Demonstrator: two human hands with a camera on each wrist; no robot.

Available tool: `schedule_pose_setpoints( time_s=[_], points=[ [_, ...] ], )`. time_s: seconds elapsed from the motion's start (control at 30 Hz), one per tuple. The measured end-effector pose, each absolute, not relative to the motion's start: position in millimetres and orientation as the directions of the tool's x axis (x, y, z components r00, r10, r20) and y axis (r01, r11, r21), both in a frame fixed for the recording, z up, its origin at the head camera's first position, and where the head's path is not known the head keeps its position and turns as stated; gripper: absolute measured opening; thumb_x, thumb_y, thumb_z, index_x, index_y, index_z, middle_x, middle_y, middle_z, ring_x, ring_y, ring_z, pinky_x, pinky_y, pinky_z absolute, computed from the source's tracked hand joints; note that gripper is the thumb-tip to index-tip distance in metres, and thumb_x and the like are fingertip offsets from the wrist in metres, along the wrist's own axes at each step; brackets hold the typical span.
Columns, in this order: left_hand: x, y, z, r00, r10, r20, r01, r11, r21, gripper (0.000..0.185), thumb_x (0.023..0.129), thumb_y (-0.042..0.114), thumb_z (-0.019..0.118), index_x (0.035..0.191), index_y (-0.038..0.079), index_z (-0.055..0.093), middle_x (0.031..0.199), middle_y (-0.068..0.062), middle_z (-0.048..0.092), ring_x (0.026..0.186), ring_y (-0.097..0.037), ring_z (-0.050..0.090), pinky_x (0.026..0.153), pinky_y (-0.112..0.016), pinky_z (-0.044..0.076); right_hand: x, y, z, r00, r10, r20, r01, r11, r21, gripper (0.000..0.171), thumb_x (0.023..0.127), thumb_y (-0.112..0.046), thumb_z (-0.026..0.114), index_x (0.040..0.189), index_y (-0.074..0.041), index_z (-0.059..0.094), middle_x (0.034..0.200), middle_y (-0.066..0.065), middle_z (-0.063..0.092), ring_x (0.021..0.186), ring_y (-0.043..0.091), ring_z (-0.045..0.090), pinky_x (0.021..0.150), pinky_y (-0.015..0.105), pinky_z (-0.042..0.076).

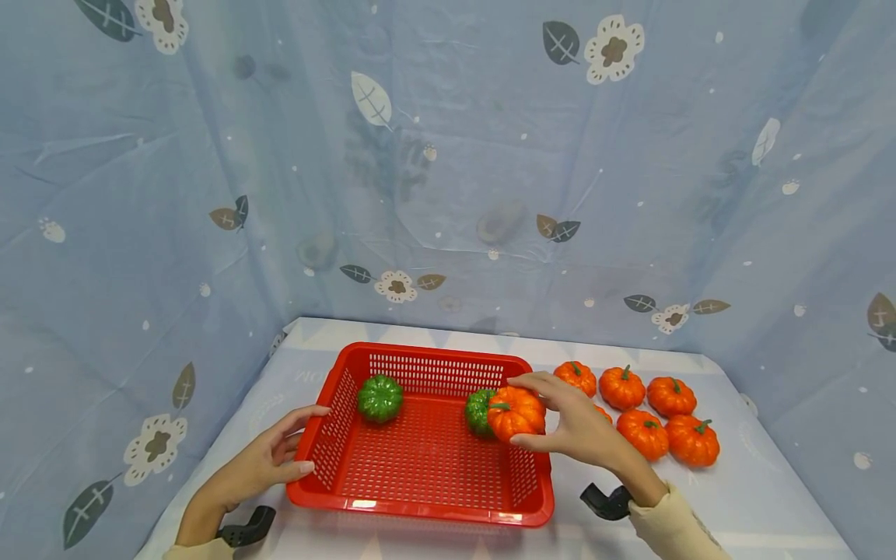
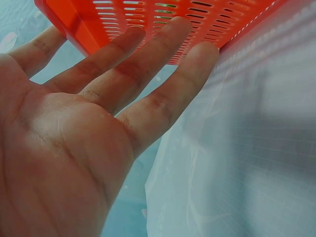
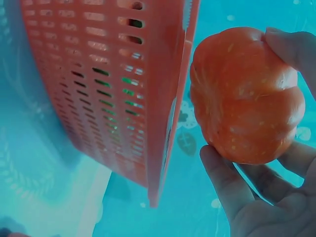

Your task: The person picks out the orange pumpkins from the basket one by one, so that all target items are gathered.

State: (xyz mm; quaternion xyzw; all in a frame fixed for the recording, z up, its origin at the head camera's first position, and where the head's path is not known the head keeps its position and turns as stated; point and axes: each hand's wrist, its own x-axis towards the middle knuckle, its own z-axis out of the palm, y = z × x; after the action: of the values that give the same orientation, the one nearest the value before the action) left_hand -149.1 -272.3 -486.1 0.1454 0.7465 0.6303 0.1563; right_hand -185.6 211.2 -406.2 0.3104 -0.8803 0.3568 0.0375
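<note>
Above the right wall of the red basket (image 1: 420, 451), gripped in the right hand (image 1: 581, 428), fingers curled round it, an orange pumpkin (image 1: 516, 412) just beside a green pumpkin (image 1: 479, 411); left hand (image 1: 269, 459) flat-fingered against the left wall.

Glossy red plastic, slotted and perforated, for the basket (image 1: 420, 459), with bright glints along the near rim. Shiny, ribbed, moulded-looking skin on the orange pumpkin (image 1: 516, 413) pinched in the right hand (image 1: 581, 428); same slick sheen on the green pumpkin (image 1: 380, 398). Thin, creased plastic sheeting over the table (image 1: 756, 482), faintly glossy. Wrinkled blue printed backdrop (image 1: 448, 155), soft sheen, cloth or film unclear.
</note>
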Motion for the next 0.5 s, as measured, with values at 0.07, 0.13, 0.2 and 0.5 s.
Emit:
schedule_pose_setpoints(
  time_s=[0.07,0.13,0.2,0.5],
  points=[
    [-149,-272,-486,-0.908,0.416,-0.049,0.020,0.159,0.987,0.067,0.088,0.004,0.064,0.145,0.021,0.033,0.146,-0.014,0.028,0.124,-0.043,0.042,0.085,-0.040,0.054,-184,215,-407,-0.818,-0.501,0.283,-0.557,0.567,-0.606,0.068,0.070,-0.053,0.078,0.131,-0.040,0.050,0.128,-0.017,0.049,0.107,0.004,0.055,0.089,0.035,0.051],
    [-149,-273,-487,-0.907,0.417,-0.047,0.020,0.156,0.988,0.067,0.088,0.004,0.064,0.145,0.021,0.033,0.146,-0.015,0.028,0.124,-0.043,0.041,0.085,-0.040,0.054,-182,219,-409,-0.825,-0.488,0.286,-0.548,0.568,-0.614,0.069,0.070,-0.053,0.079,0.131,-0.039,0.050,0.128,-0.016,0.049,0.107,0.005,0.056,0.089,0.035,0.051],
    [-149,-273,-487,-0.907,0.417,-0.048,0.019,0.154,0.988,0.067,0.088,0.004,0.064,0.145,0.021,0.033,0.146,-0.015,0.028,0.124,-0.043,0.041,0.085,-0.040,0.054,-180,224,-409,-0.834,-0.471,0.286,-0.535,0.568,-0.625,0.069,0.069,-0.053,0.080,0.130,-0.036,0.052,0.128,-0.016,0.049,0.107,0.006,0.056,0.089,0.034,0.052],
    [-148,-272,-484,-0.904,0.426,-0.047,0.021,0.153,0.988,0.068,0.088,0.004,0.063,0.146,0.020,0.031,0.146,-0.015,0.028,0.124,-0.043,0.042,0.085,-0.040,0.054,-173,244,-416,-0.867,-0.404,0.292,-0.491,0.596,-0.636,0.074,0.069,-0.052,0.080,0.133,-0.028,0.050,0.129,-0.013,0.050,0.111,0.010,0.054,0.090,0.037,0.051]
  ],
)
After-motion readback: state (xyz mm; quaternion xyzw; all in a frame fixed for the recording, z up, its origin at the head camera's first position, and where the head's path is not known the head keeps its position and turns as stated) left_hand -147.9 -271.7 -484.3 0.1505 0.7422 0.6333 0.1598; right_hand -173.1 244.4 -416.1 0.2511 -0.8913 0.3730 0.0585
